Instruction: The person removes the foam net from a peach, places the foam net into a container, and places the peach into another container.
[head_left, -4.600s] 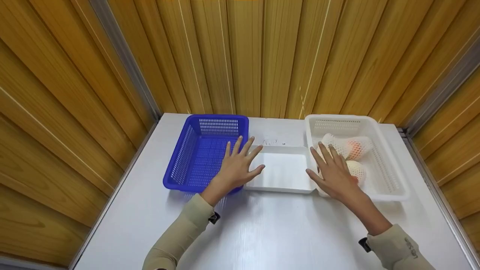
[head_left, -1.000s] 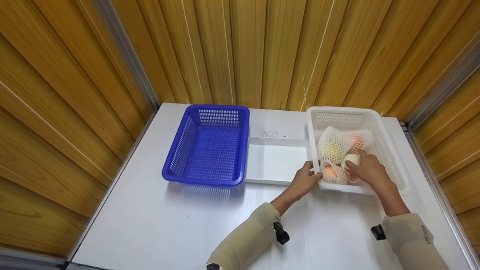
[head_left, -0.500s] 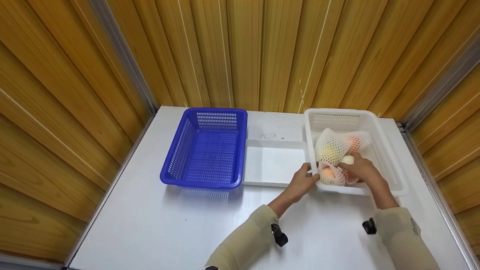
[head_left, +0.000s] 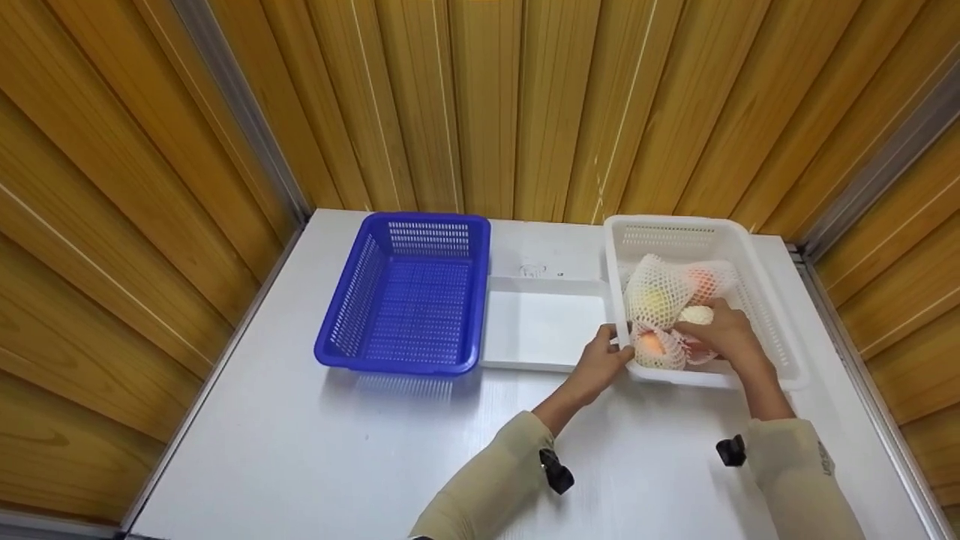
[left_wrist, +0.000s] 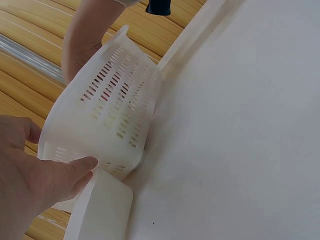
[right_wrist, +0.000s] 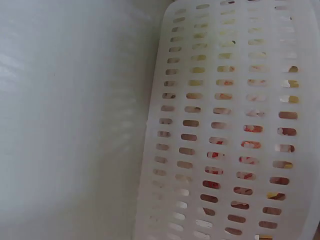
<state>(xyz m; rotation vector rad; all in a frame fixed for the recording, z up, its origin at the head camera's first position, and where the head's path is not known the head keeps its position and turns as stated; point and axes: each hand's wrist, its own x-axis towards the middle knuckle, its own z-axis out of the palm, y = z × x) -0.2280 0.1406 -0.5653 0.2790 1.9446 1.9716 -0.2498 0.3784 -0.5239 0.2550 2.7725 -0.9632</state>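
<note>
In the head view, my right hand reaches into the white basket. Its thumb and fingers hold a red fruit in a foam net, partly hidden by the hand. Beside it lie an orange-coloured netted fruit and a yellowish netted fruit. A further netted fruit, orange-red, sits behind. My left hand grips the basket's left rim near the front corner; in the left wrist view its thumb lies against the outside wall. The right wrist view shows only the slotted basket wall; the hand is hidden there.
A blue slotted basket stands at the left of the white table. Between the baskets lies a shallow white tray. Wood-patterned walls enclose the back and sides.
Both hands moved from spread above the tray and white basket to the white basket. The left took its rim; the right went in and closed round the red netted fruit.
</note>
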